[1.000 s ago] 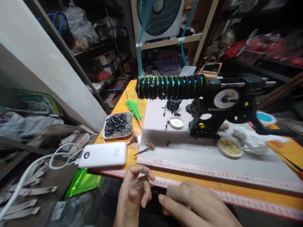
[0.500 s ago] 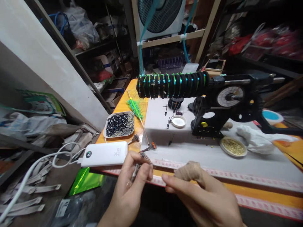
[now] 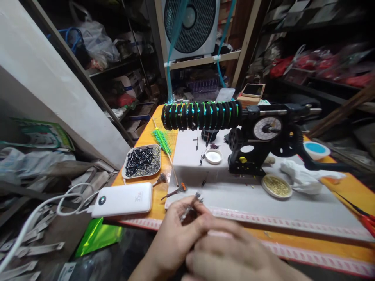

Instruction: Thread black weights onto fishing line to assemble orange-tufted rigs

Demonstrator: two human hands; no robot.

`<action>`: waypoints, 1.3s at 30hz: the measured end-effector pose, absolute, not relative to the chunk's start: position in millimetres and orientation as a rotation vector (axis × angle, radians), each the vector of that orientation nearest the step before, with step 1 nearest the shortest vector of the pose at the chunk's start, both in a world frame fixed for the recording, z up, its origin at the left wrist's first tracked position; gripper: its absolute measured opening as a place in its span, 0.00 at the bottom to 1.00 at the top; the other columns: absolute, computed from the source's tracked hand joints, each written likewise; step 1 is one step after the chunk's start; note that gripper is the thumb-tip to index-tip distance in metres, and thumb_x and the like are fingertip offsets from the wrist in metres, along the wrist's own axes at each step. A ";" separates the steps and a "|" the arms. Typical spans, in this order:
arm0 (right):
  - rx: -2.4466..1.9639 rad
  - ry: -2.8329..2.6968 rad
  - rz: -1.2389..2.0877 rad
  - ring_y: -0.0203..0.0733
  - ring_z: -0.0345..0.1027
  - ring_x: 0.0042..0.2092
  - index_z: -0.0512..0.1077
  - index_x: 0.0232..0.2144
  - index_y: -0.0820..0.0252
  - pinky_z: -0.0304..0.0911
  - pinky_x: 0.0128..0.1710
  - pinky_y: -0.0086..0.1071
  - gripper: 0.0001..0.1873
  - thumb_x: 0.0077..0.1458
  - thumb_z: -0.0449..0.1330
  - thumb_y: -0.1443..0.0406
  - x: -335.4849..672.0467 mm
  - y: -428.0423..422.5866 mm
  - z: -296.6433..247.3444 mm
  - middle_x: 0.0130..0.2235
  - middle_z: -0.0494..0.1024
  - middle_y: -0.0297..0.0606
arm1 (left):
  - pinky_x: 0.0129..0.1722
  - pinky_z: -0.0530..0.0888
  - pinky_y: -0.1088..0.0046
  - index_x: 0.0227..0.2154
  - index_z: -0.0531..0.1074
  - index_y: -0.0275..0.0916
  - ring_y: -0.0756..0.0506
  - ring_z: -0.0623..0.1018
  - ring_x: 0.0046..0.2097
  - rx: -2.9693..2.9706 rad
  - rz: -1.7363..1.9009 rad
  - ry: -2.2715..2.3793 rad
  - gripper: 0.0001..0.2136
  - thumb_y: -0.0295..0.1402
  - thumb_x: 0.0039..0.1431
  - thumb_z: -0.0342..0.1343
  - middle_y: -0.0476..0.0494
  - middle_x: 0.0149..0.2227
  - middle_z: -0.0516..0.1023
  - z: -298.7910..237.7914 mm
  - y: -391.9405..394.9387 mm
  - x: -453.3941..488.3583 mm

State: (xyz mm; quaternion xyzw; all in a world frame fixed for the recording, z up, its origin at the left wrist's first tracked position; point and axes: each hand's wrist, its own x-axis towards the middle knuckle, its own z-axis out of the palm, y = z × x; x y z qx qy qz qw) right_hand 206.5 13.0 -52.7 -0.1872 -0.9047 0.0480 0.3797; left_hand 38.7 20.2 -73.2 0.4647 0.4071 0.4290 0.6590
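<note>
Hands together above the near edge of the orange surface (image 3: 158, 199). Left hand (image 3: 174, 240) curled, thumb and finger pinching small grey pieces (image 3: 186, 213). Right hand (image 3: 231, 251) blurred, its fingers up against the left's; cannot tell what, if anything, it grips. My judgement: pinch lightly, steady the wrists on the edge, cup the left palm so nothing slips through.

Materials: pieces slim, dull sheen, probably metal. Black tubes (image 3: 142, 158) glossy, heaped in a pale tray (image 3: 140, 176). Roller (image 3: 202, 116) black, ridged, green and cyan strands across it. White wad (image 3: 301, 175) soft, crumpled.
</note>
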 end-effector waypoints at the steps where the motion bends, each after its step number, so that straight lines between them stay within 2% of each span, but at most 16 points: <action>1: -0.502 -2.296 0.087 0.37 0.75 0.51 0.76 0.48 0.58 0.65 0.61 0.31 0.15 0.71 0.49 0.68 212.3 18.1 -49.5 0.46 0.83 0.37 | 0.32 0.65 0.73 0.27 0.70 0.38 0.47 0.66 0.32 1.050 0.984 0.959 0.16 0.45 0.56 0.65 0.47 0.28 0.68 -75.1 14.5 34.4; 2: -0.533 -2.288 0.032 0.40 0.70 0.58 0.74 0.51 0.63 0.56 0.67 0.36 0.16 0.71 0.48 0.70 217.1 23.4 -47.2 0.52 0.80 0.40 | 0.33 0.66 0.73 0.27 0.70 0.38 0.47 0.67 0.33 1.046 0.993 1.007 0.16 0.45 0.55 0.65 0.47 0.29 0.68 -76.7 8.5 29.3; 4: -0.542 -2.312 -0.109 0.46 0.66 0.62 0.74 0.51 0.68 0.47 0.70 0.43 0.17 0.70 0.46 0.72 222.9 33.4 -45.7 0.54 0.79 0.43 | 0.32 0.65 0.74 0.26 0.70 0.38 0.48 0.66 0.32 1.062 0.976 1.128 0.17 0.46 0.55 0.65 0.49 0.28 0.67 -78.7 -3.1 17.4; 6: -0.468 -2.392 -0.185 0.47 0.72 0.54 0.77 0.45 0.70 0.51 0.68 0.44 0.19 0.69 0.46 0.74 224.1 40.9 -46.5 0.47 0.82 0.44 | 0.29 0.63 0.75 0.25 0.70 0.38 0.49 0.65 0.30 1.140 0.926 1.232 0.17 0.47 0.56 0.64 0.50 0.26 0.66 -77.9 -11.5 4.0; 8: -0.387 -2.464 -0.174 0.45 0.76 0.42 0.78 0.40 0.70 0.64 0.60 0.43 0.20 0.68 0.45 0.75 222.6 44.6 -47.6 0.40 0.83 0.43 | 0.29 0.64 0.75 0.26 0.70 0.39 0.48 0.66 0.29 1.276 0.860 1.282 0.16 0.47 0.59 0.61 0.50 0.26 0.68 -74.2 -12.8 -9.2; 10: -0.375 -2.486 -0.153 0.43 0.72 0.32 0.78 0.38 0.69 0.71 0.41 0.40 0.20 0.68 0.46 0.75 220.5 44.7 -48.7 0.36 0.82 0.43 | 0.30 0.65 0.74 0.30 0.72 0.40 0.47 0.69 0.30 1.474 0.812 1.339 0.14 0.45 0.63 0.56 0.49 0.28 0.70 -69.1 -4.8 -19.8; 12: -0.439 -2.448 -0.127 0.42 0.67 0.28 0.77 0.37 0.68 0.65 0.28 0.36 0.17 0.67 0.48 0.75 218.5 42.1 -50.9 0.32 0.80 0.43 | 0.31 0.65 0.71 0.37 0.75 0.40 0.45 0.70 0.31 1.722 0.814 1.473 0.11 0.42 0.65 0.55 0.48 0.29 0.71 -65.1 11.7 -25.4; 13: -0.496 -2.402 -0.094 0.41 0.65 0.27 0.76 0.37 0.67 0.62 0.26 0.35 0.15 0.66 0.50 0.75 217.5 40.3 -52.6 0.30 0.79 0.42 | 0.32 0.65 0.70 0.41 0.75 0.39 0.45 0.69 0.30 1.857 0.826 1.573 0.11 0.41 0.65 0.56 0.48 0.28 0.70 -64.2 21.9 -25.9; 15: -0.624 -2.286 0.032 0.39 0.65 0.28 0.75 0.37 0.65 0.61 0.27 0.32 0.11 0.63 0.53 0.76 215.5 36.3 -57.2 0.29 0.76 0.40 | 0.34 0.65 0.66 0.45 0.74 0.34 0.41 0.71 0.32 2.060 0.732 1.725 0.13 0.37 0.62 0.59 0.45 0.30 0.73 -64.9 42.4 -22.7; 19: -0.750 -2.105 0.332 0.37 0.68 0.32 0.73 0.39 0.64 0.64 0.31 0.28 0.09 0.62 0.55 0.77 211.2 29.1 -65.7 0.31 0.73 0.39 | 0.39 0.65 0.60 0.35 0.75 0.35 0.35 0.75 0.39 2.117 0.615 1.705 0.03 0.29 0.60 0.59 0.37 0.35 0.77 -71.0 65.5 -9.8; 22: -0.812 -1.967 0.483 0.34 0.68 0.31 0.73 0.39 0.62 0.65 0.30 0.25 0.09 0.62 0.56 0.76 207.6 24.8 -70.5 0.31 0.71 0.37 | 0.39 0.66 0.61 0.32 0.74 0.36 0.37 0.74 0.37 2.085 0.674 1.656 0.03 0.27 0.61 0.56 0.39 0.34 0.76 -73.9 60.2 -4.2; 26: -0.899 -1.820 0.593 0.32 0.67 0.30 0.75 0.40 0.57 0.64 0.26 0.21 0.09 0.61 0.59 0.74 200.1 19.5 -76.9 0.31 0.70 0.34 | 0.33 0.71 0.72 0.31 0.70 0.39 0.46 0.74 0.32 1.839 0.909 1.483 0.06 0.33 0.63 0.54 0.47 0.32 0.73 -76.3 32.7 2.3; 28: -0.925 -1.753 0.615 0.32 0.66 0.29 0.76 0.40 0.56 0.63 0.25 0.21 0.09 0.61 0.61 0.74 195.4 16.4 -79.4 0.30 0.70 0.33 | 0.34 0.73 0.76 0.31 0.72 0.40 0.48 0.76 0.34 1.440 1.135 1.331 0.06 0.36 0.61 0.58 0.48 0.32 0.73 -78.5 16.8 8.4; 31: -0.946 -1.675 0.669 0.33 0.67 0.29 0.77 0.39 0.54 0.63 0.23 0.21 0.09 0.60 0.62 0.73 188.8 11.7 -81.5 0.30 0.71 0.33 | 0.38 0.74 0.76 0.30 0.76 0.40 0.47 0.77 0.35 1.052 1.308 1.232 0.07 0.38 0.56 0.64 0.49 0.29 0.76 -82.7 -1.3 20.2; 35: -0.925 -1.644 0.791 0.35 0.73 0.33 0.77 0.39 0.53 0.69 0.26 0.22 0.09 0.61 0.61 0.72 183.2 9.6 -82.5 0.32 0.74 0.35 | 0.31 0.73 0.79 0.27 0.77 0.39 0.50 0.75 0.27 0.910 1.392 1.260 0.12 0.42 0.53 0.68 0.51 0.22 0.76 -89.3 -11.7 33.0; 39: -0.948 -1.656 0.843 0.35 0.74 0.32 0.76 0.38 0.53 0.70 0.27 0.21 0.08 0.62 0.60 0.71 182.2 11.3 -83.8 0.32 0.76 0.35 | 0.29 0.72 0.81 0.30 0.80 0.39 0.52 0.76 0.26 0.833 1.425 1.255 0.12 0.42 0.50 0.71 0.52 0.24 0.78 -95.4 -14.1 37.8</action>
